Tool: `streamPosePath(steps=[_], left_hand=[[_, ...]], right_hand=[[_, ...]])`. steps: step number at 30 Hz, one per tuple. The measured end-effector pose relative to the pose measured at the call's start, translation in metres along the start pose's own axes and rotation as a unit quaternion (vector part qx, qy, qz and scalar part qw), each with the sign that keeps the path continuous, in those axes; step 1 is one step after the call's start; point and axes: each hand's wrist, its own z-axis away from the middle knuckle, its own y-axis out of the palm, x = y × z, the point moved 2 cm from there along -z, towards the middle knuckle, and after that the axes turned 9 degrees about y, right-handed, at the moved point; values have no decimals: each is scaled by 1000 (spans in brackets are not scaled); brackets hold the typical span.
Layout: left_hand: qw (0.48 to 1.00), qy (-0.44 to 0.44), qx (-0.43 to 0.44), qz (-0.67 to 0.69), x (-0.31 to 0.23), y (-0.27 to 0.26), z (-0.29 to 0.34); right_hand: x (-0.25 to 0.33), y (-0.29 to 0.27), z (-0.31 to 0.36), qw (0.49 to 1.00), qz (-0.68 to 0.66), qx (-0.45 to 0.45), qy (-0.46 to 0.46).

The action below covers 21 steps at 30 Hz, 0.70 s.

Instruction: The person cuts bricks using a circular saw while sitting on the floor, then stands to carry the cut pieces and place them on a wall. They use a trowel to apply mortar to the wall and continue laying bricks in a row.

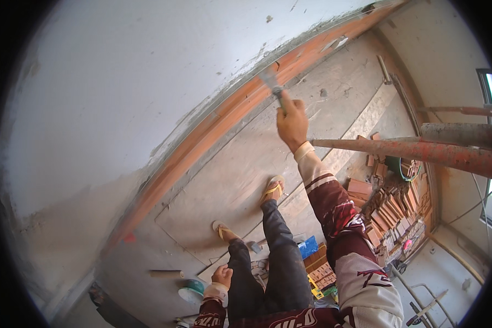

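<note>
My right hand (293, 123) is stretched out towards the wall, closed around the handle of a putty knife (277, 91). Motion blurs its wide grey blade, which is over the strip of orange tiles (246, 97) along the foot of the wall; whether it touches them I cannot tell. Low beside my left thigh, my left hand (222, 275) has its fingers curled in, and what they hold, if anything, is hidden. Close to that hand stands a round green-and-white container (192, 292).
A red-brown metal pole (415, 151) reaches in from the right. Stacks of orange tiles (391, 213) lie at the right, with a dark green bucket (404, 167) behind. A pale cylindrical piece (167, 274) lies on the floor at left. My sandalled feet (273, 188) stand near the tile strip.
</note>
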Motion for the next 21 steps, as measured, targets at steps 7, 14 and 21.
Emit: streamPosePath(steps=[7, 14, 21], left_hand=[[998, -25, -38, 32, 41, -16, 25], [998, -32, -46, 5, 78, -17, 49], [996, -18, -59, 60, 102, -7, 55]], right_hand=[[16, 9, 25, 999, 45, -15, -7], [34, 35, 62, 998, 48, 17, -27], [46, 46, 93, 996, 40, 63, -56]])
